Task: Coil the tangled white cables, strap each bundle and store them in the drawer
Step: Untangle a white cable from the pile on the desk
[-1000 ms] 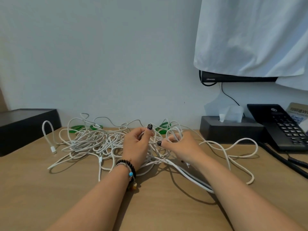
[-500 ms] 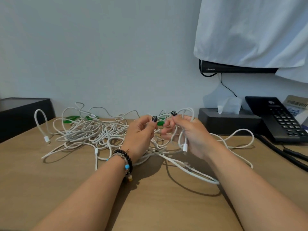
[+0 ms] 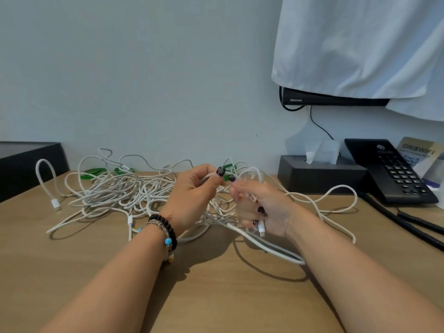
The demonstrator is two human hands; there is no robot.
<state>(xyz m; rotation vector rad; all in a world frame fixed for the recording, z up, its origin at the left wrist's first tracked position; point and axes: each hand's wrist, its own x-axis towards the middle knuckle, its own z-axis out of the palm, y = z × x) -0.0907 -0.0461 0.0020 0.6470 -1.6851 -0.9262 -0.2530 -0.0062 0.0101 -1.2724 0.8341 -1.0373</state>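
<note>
A big tangle of white cables (image 3: 113,191) sprawls over the wooden desk (image 3: 72,272), from the left loop to a long loop at the right. My left hand (image 3: 192,193) pinches a strand of cable between thumb and fingers above the pile's middle. My right hand (image 3: 262,207) grips the same white cable, its lower fingers curled round the plug end (image 3: 261,229). Both hands are lifted a little above the desk, thumbs nearly touching. Green straps (image 3: 93,171) lie at the back of the pile by the wall. No drawer is in sight.
A black tissue box (image 3: 322,176) stands at the back right, with a black desk phone (image 3: 394,174) and its black cord (image 3: 408,227) beside it. A black box (image 3: 26,164) sits at the far left. A cloth-covered screen (image 3: 360,51) hangs above.
Both hands have risen from the pile with a cable strand. My right hand has turned palm-up and now holds the plug end in its lower fingers.
</note>
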